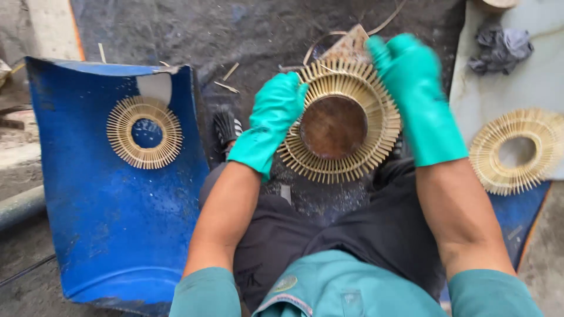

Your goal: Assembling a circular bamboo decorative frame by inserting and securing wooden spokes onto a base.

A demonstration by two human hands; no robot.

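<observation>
1. Dark, gritty ground (pixel 258 35) lay under everything, strewn with thin wood slivers beyond the hands.
2. To the left of the left hand, a curved blue plastic panel (pixel 117 223) rested on the ground, scuffed and dusty.
3. To the right of the right hand, a pale sheet (pixel 529 76) carried a crumpled grey rag (pixel 500 47) at its far end.
4. Between the two hands was a ring of bamboo sticks (pixel 376 111) fanned around a rusty brown round core (pixel 333 127), held above the person's dark trousers (pixel 364 235).
5. The left hand (pixel 273 114), in a green rubber glove, gripped the ring's left rim, fingers curled onto the sticks.
6. The right hand (pixel 414 88), also gloved green and blurred, lay against the ring's right rim; I could not tell how firmly it held.
7. A second stick ring (pixel 144 132) lay flat on the blue panel, well left of the left hand.
8. A third stick ring (pixel 517 151) lay just right of the right forearm.
</observation>
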